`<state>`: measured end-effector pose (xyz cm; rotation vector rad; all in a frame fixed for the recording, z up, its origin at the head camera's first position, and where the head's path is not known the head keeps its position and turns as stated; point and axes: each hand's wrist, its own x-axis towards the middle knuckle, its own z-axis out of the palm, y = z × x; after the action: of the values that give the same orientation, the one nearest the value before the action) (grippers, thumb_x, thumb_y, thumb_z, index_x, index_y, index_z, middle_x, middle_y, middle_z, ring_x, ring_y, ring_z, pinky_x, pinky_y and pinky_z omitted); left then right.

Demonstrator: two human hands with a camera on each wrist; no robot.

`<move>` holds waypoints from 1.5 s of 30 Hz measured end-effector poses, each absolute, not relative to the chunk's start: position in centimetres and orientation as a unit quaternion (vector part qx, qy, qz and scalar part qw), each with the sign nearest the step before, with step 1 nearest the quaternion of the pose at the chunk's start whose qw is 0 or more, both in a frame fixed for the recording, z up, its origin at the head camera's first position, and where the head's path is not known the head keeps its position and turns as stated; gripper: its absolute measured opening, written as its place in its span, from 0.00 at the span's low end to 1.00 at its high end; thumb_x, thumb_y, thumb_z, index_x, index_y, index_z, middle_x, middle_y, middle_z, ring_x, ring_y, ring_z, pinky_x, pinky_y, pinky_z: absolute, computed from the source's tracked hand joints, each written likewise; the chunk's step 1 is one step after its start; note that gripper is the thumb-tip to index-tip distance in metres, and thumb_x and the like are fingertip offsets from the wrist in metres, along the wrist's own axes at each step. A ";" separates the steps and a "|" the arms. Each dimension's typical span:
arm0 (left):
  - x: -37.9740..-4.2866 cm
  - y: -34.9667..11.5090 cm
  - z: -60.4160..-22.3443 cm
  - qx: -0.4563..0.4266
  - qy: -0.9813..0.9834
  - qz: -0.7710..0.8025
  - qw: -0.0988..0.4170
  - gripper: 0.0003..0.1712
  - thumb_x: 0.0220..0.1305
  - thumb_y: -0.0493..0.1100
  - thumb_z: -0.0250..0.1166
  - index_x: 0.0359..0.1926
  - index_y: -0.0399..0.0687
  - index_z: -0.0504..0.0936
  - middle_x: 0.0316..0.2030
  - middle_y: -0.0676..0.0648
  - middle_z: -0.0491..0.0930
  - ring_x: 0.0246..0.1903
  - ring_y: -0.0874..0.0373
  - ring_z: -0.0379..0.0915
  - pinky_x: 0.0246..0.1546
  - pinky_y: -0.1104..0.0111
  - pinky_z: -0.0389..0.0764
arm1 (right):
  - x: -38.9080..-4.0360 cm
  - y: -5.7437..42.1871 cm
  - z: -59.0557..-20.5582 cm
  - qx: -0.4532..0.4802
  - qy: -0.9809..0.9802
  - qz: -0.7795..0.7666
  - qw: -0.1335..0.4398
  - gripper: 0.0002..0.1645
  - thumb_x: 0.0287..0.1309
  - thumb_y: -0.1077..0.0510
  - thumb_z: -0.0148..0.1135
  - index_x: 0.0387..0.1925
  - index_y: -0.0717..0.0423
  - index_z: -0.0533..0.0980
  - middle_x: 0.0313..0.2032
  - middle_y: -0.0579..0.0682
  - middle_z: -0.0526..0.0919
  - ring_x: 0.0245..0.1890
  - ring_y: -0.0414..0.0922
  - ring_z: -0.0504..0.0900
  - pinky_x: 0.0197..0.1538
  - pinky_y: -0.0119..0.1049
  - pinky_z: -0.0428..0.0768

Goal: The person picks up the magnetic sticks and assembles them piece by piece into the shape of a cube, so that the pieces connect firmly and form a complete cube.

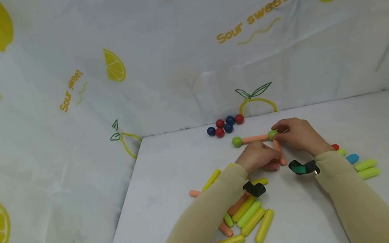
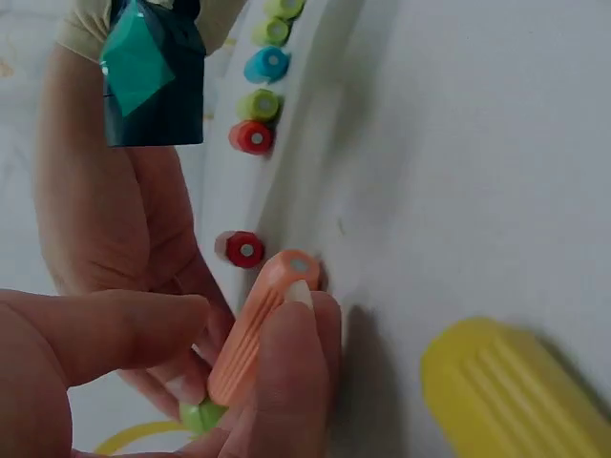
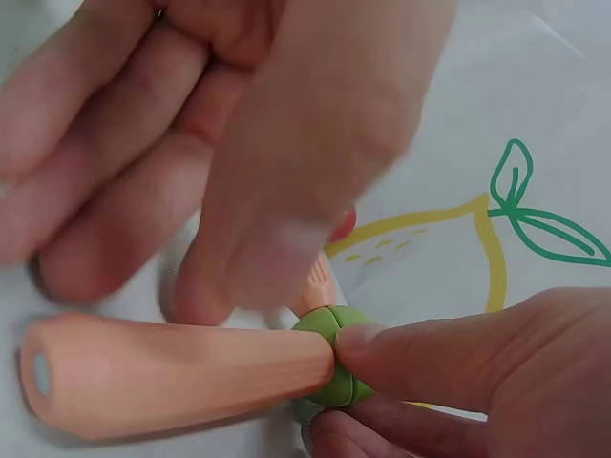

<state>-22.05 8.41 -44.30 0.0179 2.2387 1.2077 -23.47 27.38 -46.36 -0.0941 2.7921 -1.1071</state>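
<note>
My right hand (image 1: 298, 134) pinches a green ball (image 3: 334, 358) between thumb and fingers. One orange magnetic rod (image 3: 181, 374) joins this ball and points toward me. Another orange rod (image 1: 255, 138) runs left from it to a second green ball (image 1: 237, 141). Beside the near rod is my left hand (image 1: 259, 156); in the right wrist view its loosely bent fingers hover right over the rod, which shows uncovered along its near side. The left wrist view has the rod passing between the thumb and a finger, its magnet end facing up.
Several red and blue balls (image 1: 219, 124) sit at the table's back edge. Under and before my left forearm lies a pile of yellow, green and orange rods (image 1: 245, 207). Right of my right wrist are green rods (image 1: 367, 173), a blue rod (image 1: 353, 158) and a red one (image 1: 335, 146).
</note>
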 end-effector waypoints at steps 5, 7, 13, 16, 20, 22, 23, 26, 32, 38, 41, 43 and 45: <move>-22.8 4.2 -42.3 0.103 0.895 0.372 0.225 0.11 0.73 0.50 0.72 0.43 0.49 0.91 0.28 0.51 0.90 0.29 0.59 0.86 0.37 0.69 0.81 | -23.5 27.5 -45.9 -0.026 0.924 -0.374 0.076 0.26 0.76 0.50 0.64 0.67 0.60 0.79 0.63 0.69 0.83 0.60 0.64 0.83 0.42 0.43 0.87; -23.1 1.8 -41.7 0.127 0.925 0.308 0.183 0.11 0.73 0.50 0.71 0.46 0.49 0.91 0.33 0.53 0.90 0.32 0.61 0.84 0.38 0.70 0.81 | -23.5 27.5 -45.7 -0.023 0.923 -0.374 0.085 0.27 0.76 0.49 0.63 0.68 0.60 0.78 0.64 0.69 0.81 0.61 0.65 0.82 0.41 0.40 0.87; -23.1 -4.7 -41.9 0.134 0.969 0.161 0.133 0.10 0.72 0.48 0.72 0.47 0.49 0.92 0.44 0.52 0.90 0.37 0.61 0.80 0.43 0.67 0.84 | -23.4 27.4 -45.9 -0.014 0.926 -0.365 0.099 0.28 0.76 0.48 0.63 0.68 0.60 0.77 0.66 0.70 0.80 0.62 0.66 0.80 0.44 0.40 0.87; -22.1 -5.4 -42.4 0.157 0.963 0.170 0.135 0.06 0.72 0.45 0.72 0.44 0.50 0.92 0.40 0.52 0.90 0.35 0.60 0.79 0.41 0.68 0.82 | -23.3 27.5 -46.0 -0.012 0.925 -0.365 0.104 0.29 0.76 0.48 0.63 0.68 0.60 0.77 0.66 0.70 0.80 0.62 0.66 0.80 0.42 0.39 0.86; -20.3 -4.1 -42.9 0.241 0.936 0.185 0.177 0.04 0.73 0.44 0.71 0.42 0.51 0.91 0.36 0.57 0.87 0.33 0.64 0.77 0.38 0.73 0.79 | -23.2 27.9 -46.0 -0.008 0.925 -0.366 0.102 0.29 0.76 0.47 0.63 0.68 0.60 0.76 0.66 0.70 0.79 0.61 0.65 0.80 0.40 0.38 0.86; -19.4 -3.4 -43.1 0.264 0.930 0.169 0.189 0.08 0.74 0.48 0.72 0.39 0.51 0.91 0.32 0.59 0.86 0.30 0.66 0.77 0.35 0.76 0.78 | -23.2 27.9 -46.1 -0.010 0.925 -0.368 0.098 0.29 0.75 0.47 0.63 0.68 0.61 0.77 0.65 0.70 0.80 0.60 0.65 0.81 0.39 0.37 0.85; -19.0 -3.2 -43.1 0.266 0.932 0.154 0.191 0.11 0.74 0.51 0.72 0.38 0.51 0.91 0.30 0.59 0.84 0.29 0.67 0.76 0.33 0.76 0.77 | -23.2 27.9 -46.2 -0.011 0.924 -0.370 0.099 0.29 0.75 0.47 0.63 0.68 0.60 0.77 0.65 0.70 0.80 0.60 0.65 0.81 0.39 0.36 0.84; -18.2 -3.0 -43.3 0.258 0.943 0.115 0.177 0.17 0.75 0.55 0.71 0.32 0.50 0.91 0.21 0.59 0.81 0.23 0.65 0.74 0.27 0.75 0.74 | -23.2 27.8 -46.5 -0.018 0.921 -0.375 0.102 0.29 0.75 0.47 0.64 0.68 0.60 0.77 0.65 0.70 0.81 0.60 0.65 0.81 0.39 0.36 0.83; -17.9 -3.4 -43.5 0.261 0.945 0.100 0.172 0.21 0.76 0.56 0.69 0.26 0.54 0.89 0.12 0.59 0.78 0.22 0.66 0.74 0.23 0.73 0.73 | -23.4 27.4 -46.4 -0.010 0.923 -0.369 0.106 0.30 0.75 0.47 0.64 0.68 0.60 0.77 0.65 0.70 0.80 0.60 0.65 0.82 0.38 0.39 0.86; -19.2 -2.6 -42.3 0.202 0.942 0.217 0.154 0.09 0.73 0.52 0.71 0.39 0.52 0.88 0.26 0.60 0.84 0.27 0.64 0.77 0.30 0.72 0.77 | -23.4 27.2 -46.2 -0.008 0.925 -0.365 0.107 0.30 0.76 0.47 0.63 0.69 0.60 0.76 0.66 0.70 0.80 0.61 0.65 0.81 0.39 0.38 0.86; -20.2 -1.1 -41.9 0.181 0.925 0.288 0.170 0.12 0.72 0.50 0.70 0.50 0.51 0.86 0.26 0.60 0.86 0.29 0.64 0.79 0.32 0.71 0.79 | -23.2 27.3 -46.1 -0.008 0.925 -0.366 0.102 0.29 0.75 0.48 0.63 0.68 0.60 0.77 0.65 0.70 0.80 0.60 0.65 0.82 0.38 0.38 0.86; -20.7 0.2 -42.0 0.162 0.918 0.310 0.189 0.14 0.72 0.51 0.70 0.52 0.50 0.85 0.25 0.59 0.87 0.29 0.64 0.80 0.32 0.71 0.79 | -23.1 27.3 -46.2 -0.010 0.924 -0.370 0.099 0.28 0.75 0.49 0.63 0.67 0.61 0.77 0.65 0.70 0.80 0.59 0.64 0.82 0.38 0.37 0.85; -21.1 1.2 -42.4 0.135 0.915 0.322 0.202 0.13 0.72 0.50 0.71 0.51 0.49 0.86 0.23 0.57 0.87 0.28 0.64 0.81 0.31 0.71 0.77 | -23.1 27.3 -46.3 -0.013 0.922 -0.374 0.097 0.28 0.75 0.49 0.64 0.67 0.60 0.77 0.64 0.70 0.81 0.58 0.64 0.83 0.38 0.36 0.84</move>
<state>-21.08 1.15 -42.37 0.3776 2.5552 0.8980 -23.14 27.30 -46.33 -0.0371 2.7311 -1.1069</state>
